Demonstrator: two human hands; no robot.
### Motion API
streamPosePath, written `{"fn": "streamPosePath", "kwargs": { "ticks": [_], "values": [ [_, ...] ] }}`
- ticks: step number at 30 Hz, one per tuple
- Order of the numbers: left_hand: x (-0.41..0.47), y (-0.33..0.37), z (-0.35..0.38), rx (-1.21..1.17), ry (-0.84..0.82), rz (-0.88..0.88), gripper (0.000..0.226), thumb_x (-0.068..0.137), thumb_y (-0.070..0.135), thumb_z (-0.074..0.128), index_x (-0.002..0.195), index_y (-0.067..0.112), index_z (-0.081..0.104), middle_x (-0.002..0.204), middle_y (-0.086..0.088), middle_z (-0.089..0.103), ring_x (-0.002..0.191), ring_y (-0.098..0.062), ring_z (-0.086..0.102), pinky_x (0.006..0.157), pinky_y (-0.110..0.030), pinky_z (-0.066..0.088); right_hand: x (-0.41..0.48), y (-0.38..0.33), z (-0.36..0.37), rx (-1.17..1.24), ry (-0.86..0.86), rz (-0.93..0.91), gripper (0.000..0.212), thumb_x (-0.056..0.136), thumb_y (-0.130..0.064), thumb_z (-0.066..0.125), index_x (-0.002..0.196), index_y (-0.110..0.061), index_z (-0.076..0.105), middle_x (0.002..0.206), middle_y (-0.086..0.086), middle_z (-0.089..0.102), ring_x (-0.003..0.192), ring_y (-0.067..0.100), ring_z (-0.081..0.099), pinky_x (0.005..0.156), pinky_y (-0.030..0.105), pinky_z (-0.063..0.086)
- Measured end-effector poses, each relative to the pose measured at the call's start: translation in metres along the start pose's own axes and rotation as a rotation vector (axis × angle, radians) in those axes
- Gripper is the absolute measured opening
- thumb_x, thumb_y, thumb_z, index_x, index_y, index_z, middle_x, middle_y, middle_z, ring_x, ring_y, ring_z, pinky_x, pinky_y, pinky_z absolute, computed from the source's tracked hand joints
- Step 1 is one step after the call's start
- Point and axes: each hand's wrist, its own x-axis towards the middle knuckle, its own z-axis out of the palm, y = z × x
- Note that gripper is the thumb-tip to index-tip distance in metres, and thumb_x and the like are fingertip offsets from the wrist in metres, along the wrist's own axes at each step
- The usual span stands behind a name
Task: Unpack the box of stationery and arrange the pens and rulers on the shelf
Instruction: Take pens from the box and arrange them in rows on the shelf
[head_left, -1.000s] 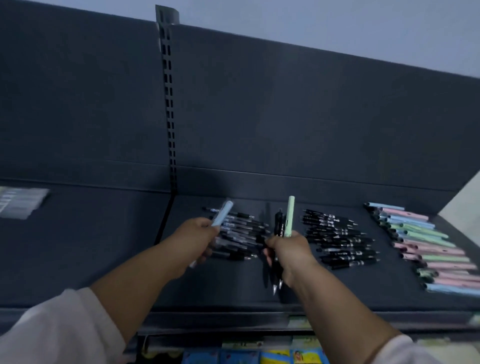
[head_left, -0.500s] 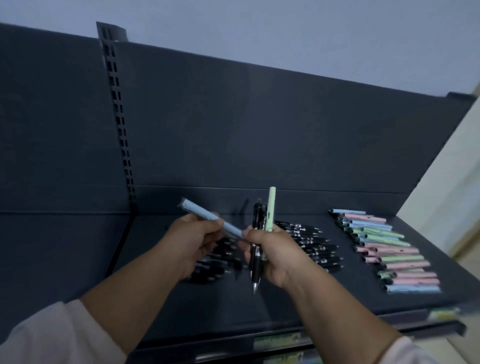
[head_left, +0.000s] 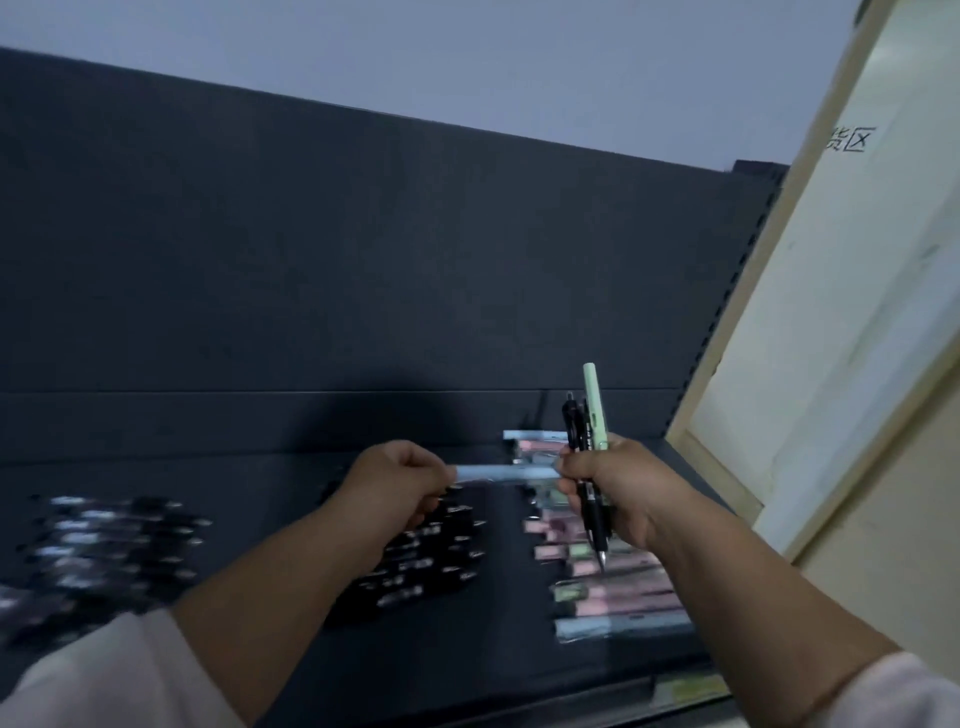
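Note:
My left hand (head_left: 395, 480) pinches a light blue pen (head_left: 506, 473) that lies level, its far end touching the fingers of my right hand (head_left: 615, 491). My right hand grips a bunch of pens upright: a mint green pen (head_left: 592, 402) and black pens (head_left: 592, 512) with tips pointing down. Both hands hover above the dark shelf (head_left: 270, 467). Under them lies a row of pastel pens (head_left: 613, 597) in pink, green and blue. A row of black pens (head_left: 426, 551) lies left of it, partly hidden by my left forearm.
Another group of black pens (head_left: 104, 540) lies blurred at the shelf's left. The dark back panel (head_left: 363, 260) rises behind. A pale wooden-framed panel (head_left: 831, 338) stands at the right end of the shelf. A price label strip (head_left: 685, 691) runs along the front edge.
The view swung right, so the pen rows slid left. My hands moved right over the pastel pens. The blue pen turned from slanted to level between both hands.

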Motion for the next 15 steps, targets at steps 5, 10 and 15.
{"fn": "streamPosePath", "kwargs": {
  "ticks": [5, 10, 15],
  "values": [
    [0.025, 0.0, 0.086, 0.177, 0.013, 0.045, 0.012, 0.081, 0.011, 0.072, 0.073, 0.011, 0.062, 0.061, -0.006, 0.055, 0.054, -0.015, 0.046, 0.051, -0.021, 0.038, 0.037, -0.001, -0.08, -0.066, -0.016, 0.04, 0.022, 0.084, 0.007, 0.063, 0.099, -0.005, 0.053, 0.078, 0.009, 0.058, 0.059, 0.017, 0.057, 0.044, 0.022, 0.048],
    [0.034, -0.009, 0.127, 0.326, 0.046, 0.005, 0.015, 0.079, 0.006, 0.073, 0.075, 0.008, 0.059, 0.067, -0.003, 0.059, 0.058, -0.01, 0.053, 0.046, -0.016, 0.043, 0.054, -0.001, -0.12, -0.232, -0.082, -0.025, 0.02, 0.082, 0.007, 0.065, 0.09, -0.006, 0.053, 0.078, 0.017, 0.054, 0.057, 0.023, 0.053, 0.051, 0.029, 0.043],
    [0.035, 0.007, 0.136, 0.352, 0.097, 0.058, 0.017, 0.084, 0.019, 0.07, 0.096, 0.014, 0.059, 0.095, -0.003, 0.061, 0.077, -0.01, 0.056, 0.059, -0.017, 0.045, 0.054, -0.013, -0.123, -0.309, -0.271, -0.087, 0.016, 0.085, -0.003, 0.068, 0.098, -0.007, 0.059, 0.076, 0.011, 0.061, 0.057, 0.016, 0.057, 0.05, 0.025, 0.047]
  ]
}}
